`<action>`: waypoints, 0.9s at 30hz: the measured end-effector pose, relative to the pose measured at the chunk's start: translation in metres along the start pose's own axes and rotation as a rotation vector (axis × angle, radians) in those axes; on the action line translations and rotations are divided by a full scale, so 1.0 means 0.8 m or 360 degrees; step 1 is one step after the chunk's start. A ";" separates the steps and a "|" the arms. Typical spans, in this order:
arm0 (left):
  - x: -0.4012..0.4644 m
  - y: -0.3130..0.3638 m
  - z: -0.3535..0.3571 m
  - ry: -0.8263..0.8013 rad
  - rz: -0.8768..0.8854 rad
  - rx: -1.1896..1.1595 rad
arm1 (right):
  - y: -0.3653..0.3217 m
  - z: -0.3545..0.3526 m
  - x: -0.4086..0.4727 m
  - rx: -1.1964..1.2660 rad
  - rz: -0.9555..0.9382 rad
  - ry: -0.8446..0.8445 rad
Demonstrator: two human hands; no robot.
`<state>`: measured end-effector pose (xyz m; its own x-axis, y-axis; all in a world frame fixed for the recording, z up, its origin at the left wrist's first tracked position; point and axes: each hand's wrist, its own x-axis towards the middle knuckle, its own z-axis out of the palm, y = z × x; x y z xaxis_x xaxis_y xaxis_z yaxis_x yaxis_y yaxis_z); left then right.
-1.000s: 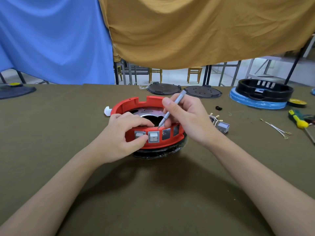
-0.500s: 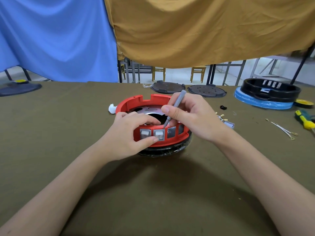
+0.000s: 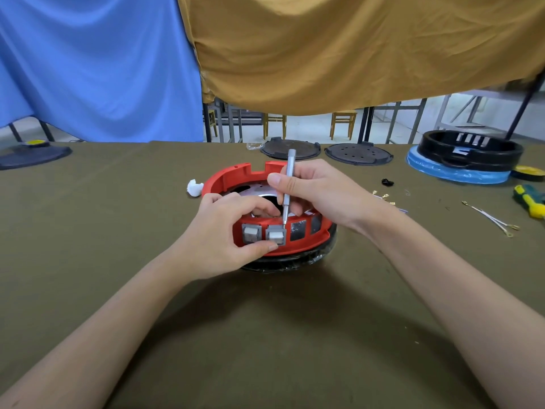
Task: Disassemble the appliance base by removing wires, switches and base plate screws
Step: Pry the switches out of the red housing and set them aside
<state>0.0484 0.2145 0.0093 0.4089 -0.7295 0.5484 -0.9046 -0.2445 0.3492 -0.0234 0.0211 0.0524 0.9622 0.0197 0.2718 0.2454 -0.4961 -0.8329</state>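
Left hand (image 3: 224,231) clasps the round red plastic base (image 3: 236,180); right hand (image 3: 321,193) pinches a slim metal screwdriver (image 3: 288,184) upright at its grey square switch (image 3: 275,235).

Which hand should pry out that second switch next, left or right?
Right. The right hand grips the screwdriver, tip at the second switch. The left hand grips the red base.

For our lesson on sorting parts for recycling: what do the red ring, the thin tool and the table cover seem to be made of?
Red ring: probably moulded plastic, matt, with even colour and cut-out notches.
Thin tool: looks like metal, a silvery-grey brushed shaft; it could be coated, so not certain.
Table cover: olive woven cloth, matt, with soft creases.
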 end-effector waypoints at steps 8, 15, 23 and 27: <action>0.000 -0.003 0.002 -0.0003 0.0003 0.0027 | 0.014 0.011 -0.013 0.0243 -0.0240 0.0223; 0.003 -0.005 0.006 0.0036 0.0008 0.0107 | 0.008 0.017 -0.015 0.0192 -0.0314 0.0167; 0.005 -0.007 0.008 0.0024 0.0042 0.0074 | 0.006 0.027 -0.013 0.0009 -0.0334 0.0120; 0.004 -0.008 0.007 0.0004 0.0046 0.0061 | 0.002 0.031 -0.009 -0.0081 -0.0296 0.0114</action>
<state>0.0547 0.2098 0.0046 0.3828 -0.7350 0.5596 -0.9199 -0.2478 0.3038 -0.0269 0.0414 0.0372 0.8894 0.0545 0.4538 0.4103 -0.5327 -0.7402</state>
